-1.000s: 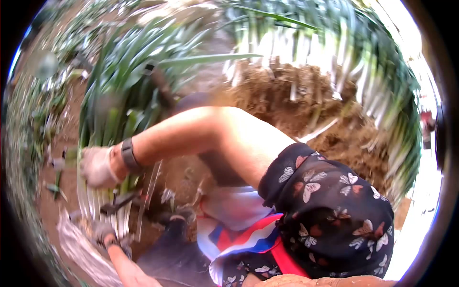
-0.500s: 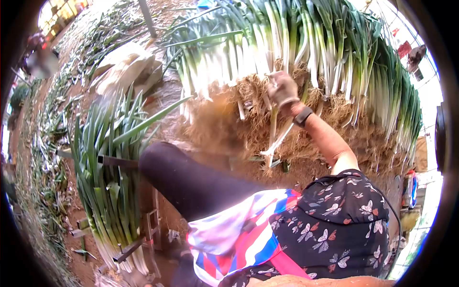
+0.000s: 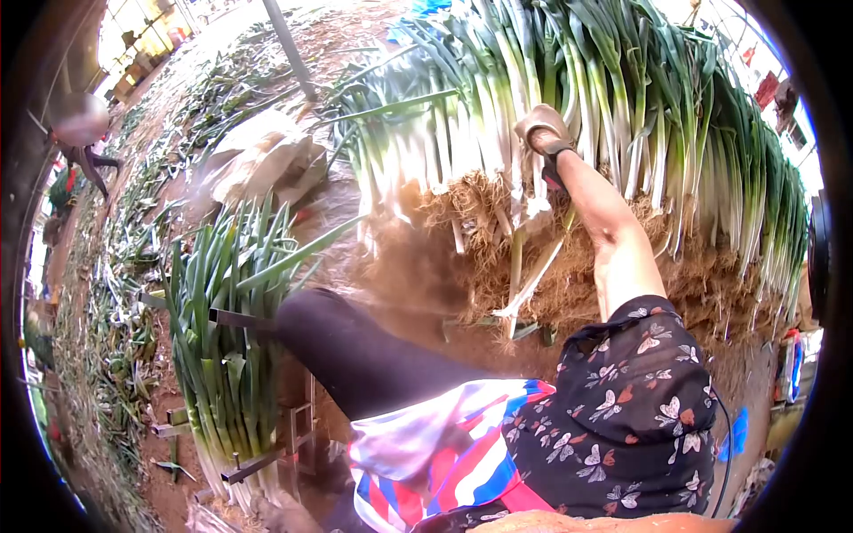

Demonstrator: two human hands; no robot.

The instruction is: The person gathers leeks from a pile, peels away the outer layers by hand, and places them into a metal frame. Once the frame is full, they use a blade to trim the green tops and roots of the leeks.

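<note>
A long heap of leeks stands across the top, white shanks and tangled brown roots toward me. My right hand, in a pale work glove with a dark band at the wrist, is closed around the shank of a leek in the heap; the fingertips are hidden. Below it, loose leek stalks hang from the root mass. At lower left, a leek bundle lies in a metal frame. My left hand is by the bundle's root end, at the bottom edge, blurred and mostly cut off.
A crumpled pale sack lies beyond the bundle. Leaf scraps litter the ground at left. A metal post rises near the heap. My dark-clad knee is between bundle and heap. Another person is at the far left.
My right hand has moved up from the roots to the white shanks. The whole view has shifted slightly, with the bundle and sack now further right. My left hand stays by the bundle's roots.
</note>
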